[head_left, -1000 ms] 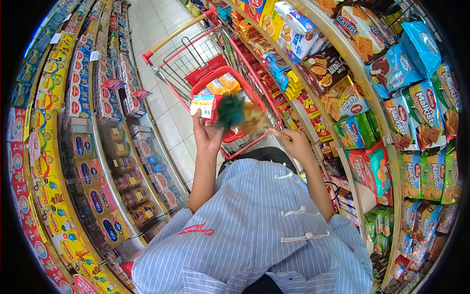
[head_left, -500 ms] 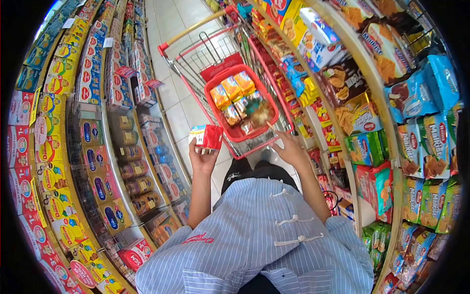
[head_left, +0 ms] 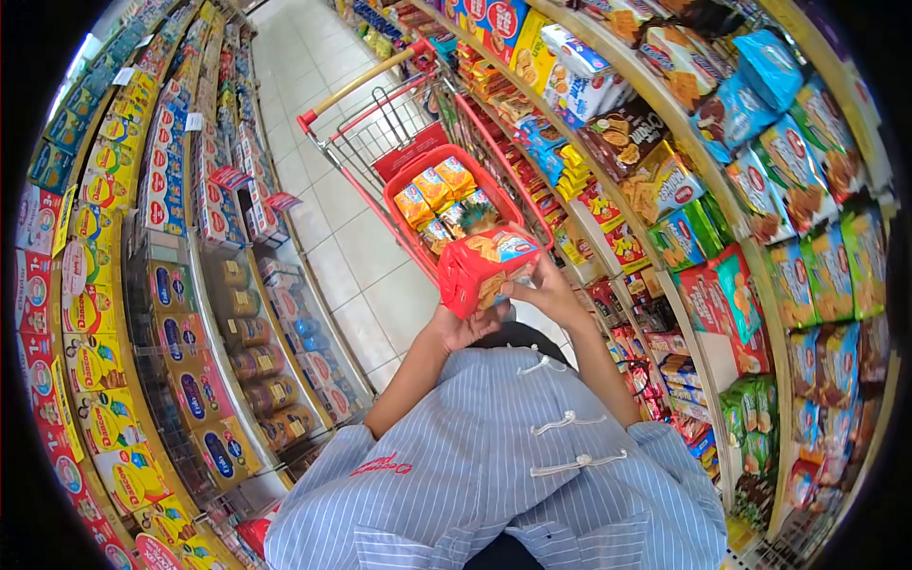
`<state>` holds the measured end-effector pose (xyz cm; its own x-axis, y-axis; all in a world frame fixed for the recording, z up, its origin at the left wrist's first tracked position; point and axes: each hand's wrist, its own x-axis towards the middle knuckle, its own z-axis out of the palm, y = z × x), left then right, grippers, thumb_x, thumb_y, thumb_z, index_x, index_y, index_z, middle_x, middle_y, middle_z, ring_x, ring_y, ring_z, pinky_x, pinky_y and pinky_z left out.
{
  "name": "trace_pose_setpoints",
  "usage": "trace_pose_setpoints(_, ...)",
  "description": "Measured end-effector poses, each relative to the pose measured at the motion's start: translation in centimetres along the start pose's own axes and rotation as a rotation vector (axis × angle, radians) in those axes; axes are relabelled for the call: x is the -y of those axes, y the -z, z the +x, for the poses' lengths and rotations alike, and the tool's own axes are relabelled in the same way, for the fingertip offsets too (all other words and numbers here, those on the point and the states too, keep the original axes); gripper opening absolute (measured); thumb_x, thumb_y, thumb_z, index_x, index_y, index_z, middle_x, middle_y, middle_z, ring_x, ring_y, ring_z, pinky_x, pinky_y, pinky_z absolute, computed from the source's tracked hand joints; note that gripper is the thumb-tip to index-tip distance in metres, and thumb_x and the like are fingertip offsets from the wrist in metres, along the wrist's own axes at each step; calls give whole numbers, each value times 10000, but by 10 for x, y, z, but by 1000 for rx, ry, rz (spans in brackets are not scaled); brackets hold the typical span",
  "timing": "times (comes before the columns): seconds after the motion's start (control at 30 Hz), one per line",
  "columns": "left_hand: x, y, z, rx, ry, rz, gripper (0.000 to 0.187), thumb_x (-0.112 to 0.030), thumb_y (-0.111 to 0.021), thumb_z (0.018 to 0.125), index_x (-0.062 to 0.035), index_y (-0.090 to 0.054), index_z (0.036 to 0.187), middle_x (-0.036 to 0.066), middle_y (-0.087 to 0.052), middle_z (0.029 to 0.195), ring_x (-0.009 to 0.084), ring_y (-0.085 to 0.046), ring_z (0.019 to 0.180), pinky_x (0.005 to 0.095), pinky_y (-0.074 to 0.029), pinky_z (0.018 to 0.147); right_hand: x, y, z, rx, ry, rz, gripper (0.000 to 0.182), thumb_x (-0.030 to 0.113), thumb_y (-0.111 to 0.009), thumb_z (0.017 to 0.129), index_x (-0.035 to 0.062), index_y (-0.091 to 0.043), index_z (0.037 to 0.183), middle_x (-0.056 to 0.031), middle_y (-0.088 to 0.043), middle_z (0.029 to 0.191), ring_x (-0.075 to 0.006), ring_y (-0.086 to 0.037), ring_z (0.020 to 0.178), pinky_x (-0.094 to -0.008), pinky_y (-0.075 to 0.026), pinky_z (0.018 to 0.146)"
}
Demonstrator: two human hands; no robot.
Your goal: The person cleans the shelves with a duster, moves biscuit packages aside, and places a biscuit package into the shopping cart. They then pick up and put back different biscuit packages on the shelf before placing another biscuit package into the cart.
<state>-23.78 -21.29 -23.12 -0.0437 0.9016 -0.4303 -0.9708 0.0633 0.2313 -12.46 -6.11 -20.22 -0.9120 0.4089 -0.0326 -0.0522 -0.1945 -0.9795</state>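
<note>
Both hands have come together since half a second ago, when my left hand held a small red-and-white carton out to the left and my right reached toward the basket. Now a red plastic packet of biscuits [head_left: 483, 266] sits between them, raised in front of my chest and just above the near edge of the red plastic shopping basket [head_left: 404, 185]. My left hand [head_left: 464, 328] supports the packet from below, fingers closed on its lower edge. My right hand [head_left: 546, 290] grips its right end, fingers wrapped round it. I cannot see the small carton in this view.

I note the basket resting inside the red wire shopping trolley [head_left: 356, 123], which stands on the white tiled floor [head_left: 356, 256] of the aisle. Orange and yellow snack packets [head_left: 432, 190] lie in rows in the basket, beyond the held packet. Shelves of biscuit packs [head_left: 760, 190] run along my right; shelves of tins and boxes [head_left: 190, 285] run along my left. My blue striped shirt [head_left: 494, 456] fills the lower frame.
</note>
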Motion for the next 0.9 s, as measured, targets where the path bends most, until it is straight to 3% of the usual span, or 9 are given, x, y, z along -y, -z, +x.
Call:
trace_pose_setpoints(0.1,3,5,-12,260,116,222,604,-619,-357,950,-87,-555,1158,82,-634,812,156,-594,605,347,-533,572,12,-9,-19,-122,-127,84,693,208,-774,810,38,-423,1383,-73,-601,1196,-160,-577,1075,-334,-439,969)
trace_pose_setpoints(0.17,10,8,-27,-156,-65,492,692,-657,-338,940,-59,-541,1223,110,-638,799,198,-603,560,336,-545,643,6,-10,-29,-265,-110,148,619,245,-760,824,33,-469,1327,-55,-620,1135,-135,-602,982,-292,-481,866)
trace_pose_setpoints(0.23,10,-3,-39,-237,-82,624,698,-652,-319,948,-67,-500,1283,135,-637,962,207,-635,727,347,-540,752,4,-15,-43,-376,-103,114,580,271,-766,820,32,-504,1279,-61,-622,1116,-132,-605,972,-271,-493,809)
trace_pose_setpoints(0.33,21,-15,-52,-266,-424,664,615,-529,-418,976,-73,-409,1390,154,-567,1188,212,-600,1011,357,-495,887,-1,-22,-73,-575,-86,80,587,307,-770,819,22,-514,1265,-67,-623,1080,-129,-603,955,-259,-496,782)
trace_pose_setpoints(0.4,26,-24,-59,-158,-465,889,607,-308,-568,964,-85,-307,1464,150,-447,1375,222,-466,1245,369,-438,983,-4,-25,-96,-590,-136,64,597,313,-771,819,20,-511,1270,-64,-621,1080,-128,-602,952,-260,-491,793)
trace_pose_setpoints(0.53,45,-23,-55,-63,-428,1067,712,-108,-671,891,-60,-273,1479,160,-408,1434,238,-416,1307,378,-386,1048,-2,-30,-128,-622,-113,21,609,343,-753,839,16,-505,1289,-68,-610,1101,-125,-583,984,-264,-459,854)
trace_pose_setpoints(0.63,59,-50,-63,-115,-252,977,617,-107,-648,900,-55,-339,1431,112,-485,1341,202,-550,1168,350,-508,916,4,-24,-143,-653,-84,80,606,329,-714,878,30,-460,1339,-93,-580,1165,-139,-562,1049,-280,-448,905)
trace_pose_setpoints(0.73,83,-65,-55,-112,-277,849,571,-189,-631,909,-67,-360,1397,103,-521,1306,189,-584,1116,386,-521,881,-6,-23,-162,-763,133,261,685,299,-688,900,65,-331,1436,-149,-478,1319,-198,-539,1127,-322,-453,945)
trace_pose_setpoints(0.9,141,-96,-45,-4,-318,748,552,-182,-616,919,-66,-329,1376,96,-541,1262,192,-574,1124,407,-484,941,-3,-16,-225,-614,55,112,745,270,-714,882,57,-297,1462,-159,-474,1319,-212,-530,1142,-347,-469,936)
